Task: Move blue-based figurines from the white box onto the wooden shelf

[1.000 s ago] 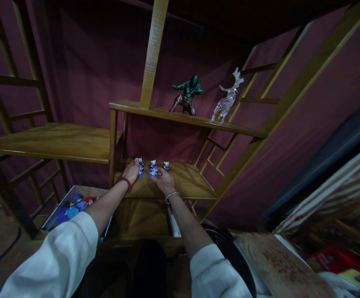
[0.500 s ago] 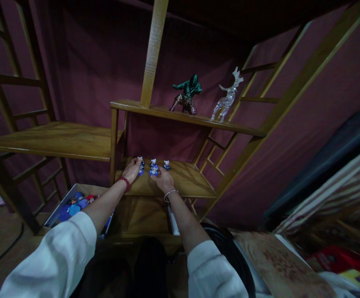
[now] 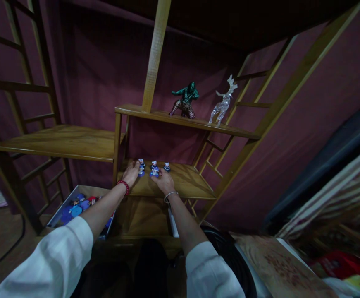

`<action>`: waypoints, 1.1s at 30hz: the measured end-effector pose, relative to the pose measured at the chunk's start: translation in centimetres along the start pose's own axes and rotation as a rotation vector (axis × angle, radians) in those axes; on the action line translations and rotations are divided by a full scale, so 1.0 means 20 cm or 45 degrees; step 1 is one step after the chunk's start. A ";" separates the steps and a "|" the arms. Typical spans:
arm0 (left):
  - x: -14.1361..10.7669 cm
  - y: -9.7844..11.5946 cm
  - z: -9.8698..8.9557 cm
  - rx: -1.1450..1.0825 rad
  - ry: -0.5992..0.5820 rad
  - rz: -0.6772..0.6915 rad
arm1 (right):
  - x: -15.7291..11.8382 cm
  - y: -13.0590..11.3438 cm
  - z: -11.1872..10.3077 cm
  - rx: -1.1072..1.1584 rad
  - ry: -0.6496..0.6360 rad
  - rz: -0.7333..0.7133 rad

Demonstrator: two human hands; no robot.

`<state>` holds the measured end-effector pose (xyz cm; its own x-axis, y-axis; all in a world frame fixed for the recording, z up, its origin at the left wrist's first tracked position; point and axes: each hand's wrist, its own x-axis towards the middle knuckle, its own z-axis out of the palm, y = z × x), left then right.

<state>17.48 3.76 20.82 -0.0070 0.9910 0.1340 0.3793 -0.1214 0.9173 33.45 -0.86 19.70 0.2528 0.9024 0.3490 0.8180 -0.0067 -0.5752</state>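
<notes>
Three small white-headed figurines stand in a back row on the lower wooden shelf (image 3: 186, 182): a left one (image 3: 141, 162), a middle one (image 3: 154, 164) and a right one (image 3: 167, 166). In front of them are two purple-blue figurines on round bases. My left hand (image 3: 131, 173) has its fingers closed at the left purple figurine (image 3: 141, 171), beside the left end of the row. My right hand (image 3: 165, 181) pinches the right purple figurine (image 3: 154, 171) at its right side. Both purple figurines are at the shelf surface.
An open box (image 3: 88, 191) of blue, purple and red figurines is at the lower left. On the upper shelf (image 3: 164, 118) stand a green-and-bronze figure (image 3: 186, 100) and a clear deer (image 3: 223, 103). A wooden post (image 3: 155, 58) rises above it.
The camera view has shifted slightly, so the shelves appear a little lower. Both hands stay at the two purple figurines, with hardly any movement.
</notes>
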 end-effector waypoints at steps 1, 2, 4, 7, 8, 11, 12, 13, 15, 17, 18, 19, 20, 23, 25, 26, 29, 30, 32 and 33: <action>-0.02 0.01 -0.01 0.030 0.009 -0.039 | 0.00 0.00 0.00 0.023 0.021 -0.007; -0.04 0.01 -0.01 0.063 0.017 -0.074 | 0.00 0.01 0.00 0.045 0.043 -0.018; -0.09 0.02 -0.03 0.099 0.031 -0.091 | -0.01 0.01 0.01 0.076 0.083 -0.052; -0.16 0.03 -0.04 0.138 0.023 -0.065 | -0.03 0.02 0.02 0.116 0.146 -0.067; -0.18 0.04 -0.05 0.143 0.018 -0.051 | -0.04 0.02 0.03 0.139 0.173 -0.059; -0.24 0.05 -0.06 0.220 0.004 0.011 | -0.07 0.02 0.03 0.234 0.278 -0.030; -0.26 0.06 -0.06 0.261 0.021 0.041 | -0.09 0.01 0.03 0.273 0.315 -0.022; -0.29 0.06 -0.07 0.293 0.046 0.079 | -0.11 0.01 0.03 0.319 0.350 -0.015; -0.34 0.05 -0.07 0.302 0.109 0.188 | -0.15 0.00 0.01 0.430 0.406 -0.006; -0.39 0.03 -0.07 0.264 0.147 0.298 | -0.19 -0.02 -0.01 0.532 0.438 -0.007; -0.42 0.02 -0.07 0.239 0.148 0.341 | -0.22 -0.03 -0.02 0.566 0.442 -0.010; -0.44 0.00 -0.07 0.215 0.133 0.377 | -0.24 -0.05 -0.02 0.585 0.435 -0.015; -0.46 -0.01 -0.07 0.191 0.114 0.404 | -0.27 -0.06 -0.02 0.598 0.407 -0.022; -0.52 -0.04 -0.06 0.147 0.069 0.456 | -0.36 -0.11 -0.01 0.623 0.299 -0.046; -0.54 -0.06 -0.05 0.128 0.066 0.506 | -0.41 -0.15 0.01 0.614 0.243 -0.070; -0.56 -0.06 -0.05 0.117 0.066 0.537 | -0.44 -0.16 0.02 0.585 0.243 -0.084; -0.59 -0.07 -0.06 0.091 0.046 0.612 | -0.51 -0.21 0.04 0.478 0.279 -0.138; -0.60 -0.07 -0.06 0.089 0.042 0.622 | -0.53 -0.22 0.05 0.447 0.278 -0.160; -0.61 -0.07 -0.07 0.095 0.040 0.621 | -0.56 -0.24 0.05 0.409 0.266 -0.203; -0.62 -0.08 -0.07 0.099 0.040 0.616 | -0.58 -0.24 0.06 0.403 0.257 -0.223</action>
<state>15.70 -8.44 18.29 0.1598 0.8195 0.5503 0.4141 -0.5617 0.7162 25.99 -10.73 17.65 0.2457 0.7753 0.5819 0.6665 0.3007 -0.6821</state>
